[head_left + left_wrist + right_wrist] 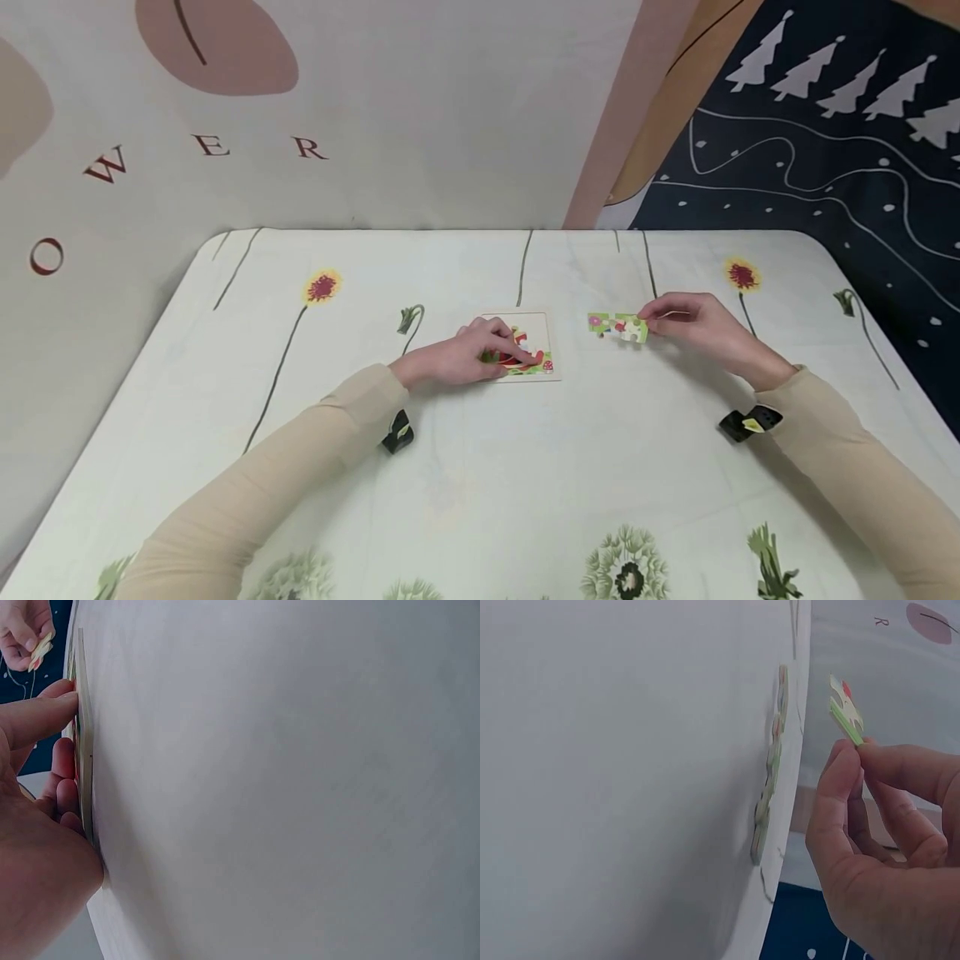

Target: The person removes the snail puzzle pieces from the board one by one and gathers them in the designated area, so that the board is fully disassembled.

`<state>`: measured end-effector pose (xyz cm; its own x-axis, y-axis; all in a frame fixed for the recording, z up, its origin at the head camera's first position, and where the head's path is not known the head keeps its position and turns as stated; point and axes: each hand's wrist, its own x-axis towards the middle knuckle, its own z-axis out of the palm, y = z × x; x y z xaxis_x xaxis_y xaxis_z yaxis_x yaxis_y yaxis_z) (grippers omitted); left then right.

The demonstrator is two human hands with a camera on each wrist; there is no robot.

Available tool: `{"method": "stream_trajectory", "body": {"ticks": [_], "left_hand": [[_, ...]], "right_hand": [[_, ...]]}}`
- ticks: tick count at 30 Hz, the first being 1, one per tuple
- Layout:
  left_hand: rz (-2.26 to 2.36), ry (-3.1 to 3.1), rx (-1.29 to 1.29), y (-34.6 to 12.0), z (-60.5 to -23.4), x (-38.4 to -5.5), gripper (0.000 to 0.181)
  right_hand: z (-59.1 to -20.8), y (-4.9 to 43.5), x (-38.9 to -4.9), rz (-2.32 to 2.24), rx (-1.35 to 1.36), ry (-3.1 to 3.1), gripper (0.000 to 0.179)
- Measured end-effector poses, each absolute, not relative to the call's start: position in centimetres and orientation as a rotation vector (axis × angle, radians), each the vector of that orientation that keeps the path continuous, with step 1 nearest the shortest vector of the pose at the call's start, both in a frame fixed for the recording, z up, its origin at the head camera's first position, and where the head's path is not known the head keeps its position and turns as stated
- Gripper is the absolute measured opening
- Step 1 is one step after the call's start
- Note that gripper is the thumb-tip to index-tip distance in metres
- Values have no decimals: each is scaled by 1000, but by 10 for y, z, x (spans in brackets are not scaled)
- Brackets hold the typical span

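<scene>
A small square jigsaw board (553, 333) lies on the table, with a red and green picture partly hidden under my left hand (480, 350). The left fingers rest on the picture, one reaching toward its lower right. To the right, my right hand (701, 329) pinches a jigsaw piece (847, 712) between thumb and fingertips. In the right wrist view this piece is held up off the table, and shows a pale face and a green edge. Several loose jigsaw pieces (769, 776) lie on the table below it. In the head view the loose pieces (597, 321) overlap the held one.
A white cloth (525, 467) printed with flowers and stems covers the table. Behind it hangs a pale curtain (420, 117) with letters, and a dark cloth (810, 175) with white trees is at right. Each wrist wears a black device (750, 423).
</scene>
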<state>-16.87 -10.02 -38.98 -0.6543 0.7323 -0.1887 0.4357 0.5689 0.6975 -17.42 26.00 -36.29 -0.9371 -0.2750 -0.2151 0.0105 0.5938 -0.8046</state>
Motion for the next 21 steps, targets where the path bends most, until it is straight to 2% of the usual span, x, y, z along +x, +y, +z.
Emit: {"method": "stream_trajectory", "body": {"ticks": [12,21], "left_hand": [[862,2338,924,-100,-389,-168,35],[866,2342,931,-100,-388,-167,34]], "right_hand": [[-369,277,-170,-1299,-216,2518,30],[-369,285,-168,-1188,-133,2525,37]]}}
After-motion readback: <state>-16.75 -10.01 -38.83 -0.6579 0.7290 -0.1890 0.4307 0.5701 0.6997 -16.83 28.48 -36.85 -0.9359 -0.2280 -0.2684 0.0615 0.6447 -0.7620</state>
